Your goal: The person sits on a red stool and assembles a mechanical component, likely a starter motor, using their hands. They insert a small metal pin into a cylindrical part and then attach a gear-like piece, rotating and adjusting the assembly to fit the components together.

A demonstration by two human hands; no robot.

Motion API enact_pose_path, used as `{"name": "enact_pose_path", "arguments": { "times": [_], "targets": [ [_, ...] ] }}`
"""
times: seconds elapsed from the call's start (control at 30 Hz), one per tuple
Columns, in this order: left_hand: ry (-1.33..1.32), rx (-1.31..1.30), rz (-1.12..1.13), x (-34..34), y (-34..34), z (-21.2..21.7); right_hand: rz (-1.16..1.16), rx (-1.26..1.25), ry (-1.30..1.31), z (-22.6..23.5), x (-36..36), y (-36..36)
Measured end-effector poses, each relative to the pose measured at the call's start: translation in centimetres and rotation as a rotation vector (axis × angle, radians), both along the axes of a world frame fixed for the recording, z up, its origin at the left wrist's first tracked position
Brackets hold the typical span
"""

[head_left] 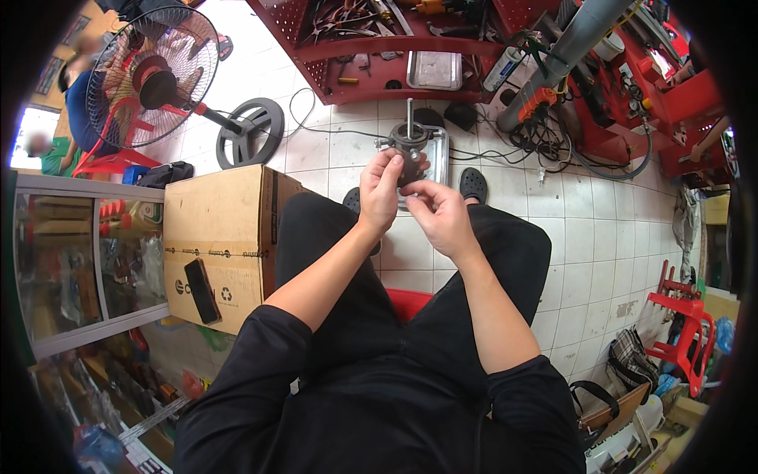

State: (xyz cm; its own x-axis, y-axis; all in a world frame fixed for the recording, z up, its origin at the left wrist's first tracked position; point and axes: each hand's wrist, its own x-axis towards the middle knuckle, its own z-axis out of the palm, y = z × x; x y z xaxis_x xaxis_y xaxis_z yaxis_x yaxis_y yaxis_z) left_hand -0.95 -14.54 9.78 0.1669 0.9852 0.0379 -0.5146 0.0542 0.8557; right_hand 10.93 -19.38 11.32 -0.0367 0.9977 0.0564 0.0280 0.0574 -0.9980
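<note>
**Both hands on a small motor part above the knees**

The left hand (380, 192) and right hand (442, 212) together grip a dark round motor part (410, 142) with an upright metal shaft, held over the tiled floor (584, 237) beyond the knees. A metal tray (439, 158) lies just behind it. To the left sits a cardboard box (221, 229) carrying a black phone (202, 291); farther left stands a fan (154, 75).

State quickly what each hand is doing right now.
Left hand: closed on the dark metal part with a shaft.
Right hand: fingers pinched at the same part's underside.
</note>
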Motion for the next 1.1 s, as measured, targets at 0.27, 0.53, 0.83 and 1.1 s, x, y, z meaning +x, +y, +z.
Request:
{"name": "enact_pose_path", "arguments": {
  "times": [0.27,0.53,0.83,1.1],
  "targets": [
    [0.105,0.048,-0.017,0.1,-0.1,0.1,-0.447,0.166,0.094,1.3,1.1,0.8],
    [0.140,-0.043,-0.115,-0.5,0.0,-0.1,-0.437,0.521,-0.648,3.1,1.7,1.0],
    [0.110,-0.154,-0.178,0.3,-1.3,0.1,-0.487,0.557,-0.877,1.0,2.2,1.9],
    [0.275,0.142,-0.174,1.4,-3.0,0.3,-0.543,0.377,-0.905,1.3,1.3,1.7]
  ]
}}
